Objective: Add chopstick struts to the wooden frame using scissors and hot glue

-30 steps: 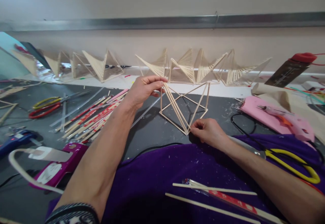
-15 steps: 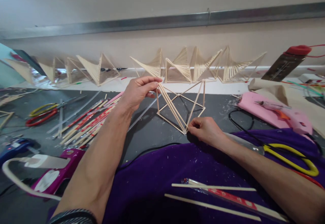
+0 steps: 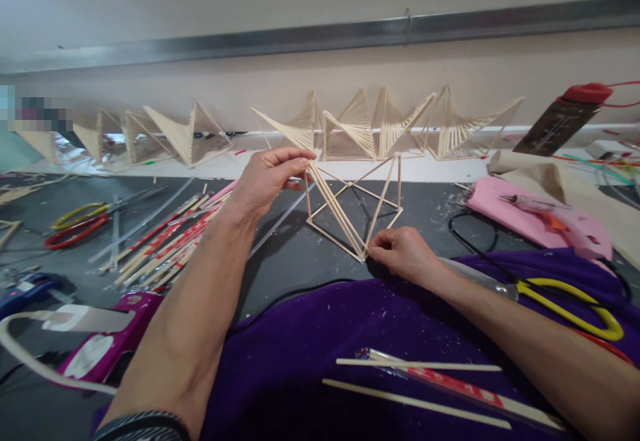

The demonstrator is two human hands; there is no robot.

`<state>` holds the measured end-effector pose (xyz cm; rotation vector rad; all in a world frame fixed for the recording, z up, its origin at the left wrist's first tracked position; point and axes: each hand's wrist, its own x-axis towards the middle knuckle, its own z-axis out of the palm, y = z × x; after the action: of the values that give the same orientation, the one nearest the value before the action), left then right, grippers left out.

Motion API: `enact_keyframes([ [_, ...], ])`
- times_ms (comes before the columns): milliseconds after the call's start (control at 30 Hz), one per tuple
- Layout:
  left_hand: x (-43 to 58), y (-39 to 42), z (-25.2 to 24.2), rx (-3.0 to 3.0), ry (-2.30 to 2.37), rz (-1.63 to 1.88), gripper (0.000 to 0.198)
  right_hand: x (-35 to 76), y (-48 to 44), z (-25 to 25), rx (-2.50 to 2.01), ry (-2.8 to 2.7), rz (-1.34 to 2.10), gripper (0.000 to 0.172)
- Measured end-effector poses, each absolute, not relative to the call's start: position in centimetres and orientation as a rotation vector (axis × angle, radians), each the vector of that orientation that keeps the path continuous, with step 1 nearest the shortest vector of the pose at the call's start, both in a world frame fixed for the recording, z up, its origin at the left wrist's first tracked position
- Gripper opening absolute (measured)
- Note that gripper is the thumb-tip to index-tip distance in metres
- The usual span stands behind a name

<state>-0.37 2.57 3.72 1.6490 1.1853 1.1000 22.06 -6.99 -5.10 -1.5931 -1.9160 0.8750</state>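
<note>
A frame of thin wooden sticks (image 3: 335,240) stands on the dark table, with several sticks (image 3: 336,206) lying side by side along its slanting left edge. My left hand (image 3: 273,178) pinches the top end of these sticks at the frame's upper left corner. Down at the front bottom corner, the fingertips of my right hand (image 3: 403,253) close on the lower stick end; the exact contact is partly hidden by the fingers. Two loose sticks (image 3: 417,404) and a red-and-clear chopstick packet (image 3: 450,385) lie on purple cloth (image 3: 290,361) nearest me.
Finished-looking twisted stick models (image 3: 350,131) line the wall. Packed chopsticks (image 3: 175,241) and red-and-yellow-handled scissors (image 3: 83,221) lie left. A pink glue gun (image 3: 545,218), yellow-handled scissors (image 3: 570,301) and a dark bottle (image 3: 555,121) are right. A magenta power strip (image 3: 110,341) sits front left.
Both hands keep their places on the stick frame. The whole view has shifted slightly, with things appearing a little further left and up.
</note>
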Motion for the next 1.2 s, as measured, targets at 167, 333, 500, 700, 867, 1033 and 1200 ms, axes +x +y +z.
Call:
enact_keyframes([
  [167,-0.39,2.62,3.67,1.639,1.170,1.104,0.024,22.16,-6.88,-5.20,-1.590,-1.899,0.896,0.019],
  [333,-0.41,2.70,3.63,1.627,1.158,1.114,0.024,22.09,-7.03,-5.24,-1.590,-1.892,0.896,0.019],
  [500,-0.47,2.75,3.57,1.628,1.173,1.105,0.025,21.89,-7.12,-5.09,-1.600,-1.894,0.893,0.018],
  [700,-0.48,2.63,3.56,1.642,1.182,1.102,0.026,21.91,-7.10,-5.16,-1.579,-1.885,0.884,0.019],
  [867,-0.50,2.67,3.53,1.650,1.186,1.107,0.027,21.91,-7.08,-5.10,-1.587,-1.876,0.880,0.019],
  [1033,-0.51,2.73,3.53,1.641,1.185,1.102,0.026,21.90,-7.17,-5.21,-1.584,-1.879,0.869,0.019],
  [1200,-0.43,2.60,3.61,1.621,1.177,1.113,0.026,21.90,-7.24,-5.16,-1.576,-1.881,0.879,0.020],
])
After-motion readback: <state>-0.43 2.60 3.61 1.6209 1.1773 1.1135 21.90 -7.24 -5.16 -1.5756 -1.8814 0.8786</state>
